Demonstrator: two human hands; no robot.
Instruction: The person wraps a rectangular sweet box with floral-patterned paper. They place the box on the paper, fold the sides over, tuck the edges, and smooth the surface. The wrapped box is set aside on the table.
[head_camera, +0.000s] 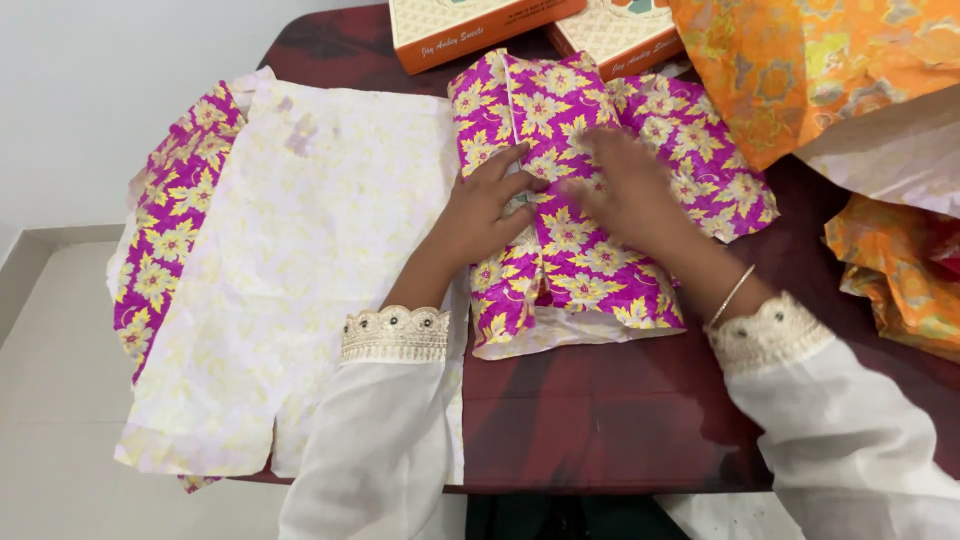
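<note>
From the head camera, the work in hand looks like gift-wrapping, judged to be at the fold-and-press stage: a box-shaped parcel covered in magenta wrapping paper with a yellow flower print (570, 240) lies in the middle of the dark maroon table (600, 420), and both hands rest on it. The left hand (490, 205) lies flat on the parcel's left half, fingers spread and pointing toward the centre seam, pinning the overlapped paper rather than clasping it. The right hand (625, 190) is blurred over the parcel's right half, palm down on the paper — it seems to be smoothing or pressing a flap, though whether the fingers pinch anything I cannot tell. Left of the parcel a large sheet of the same paper lies with its pale, white underside up (300, 270), its magenta printed edge (170, 230) showing along its far-left side. Beyond the parcel, at the table's far edge, sit two orange and cream cardboard boxes (470, 25); to the parcel's right, crumpled orange floral paper (820, 70) is heaped. The parcel's near end seems open, a white paper edge showing below it — so the next move probably calls for holding the seam flat with one hand while the loose end is creased inward, keeping the paper taut so it does not spring back.
</note>
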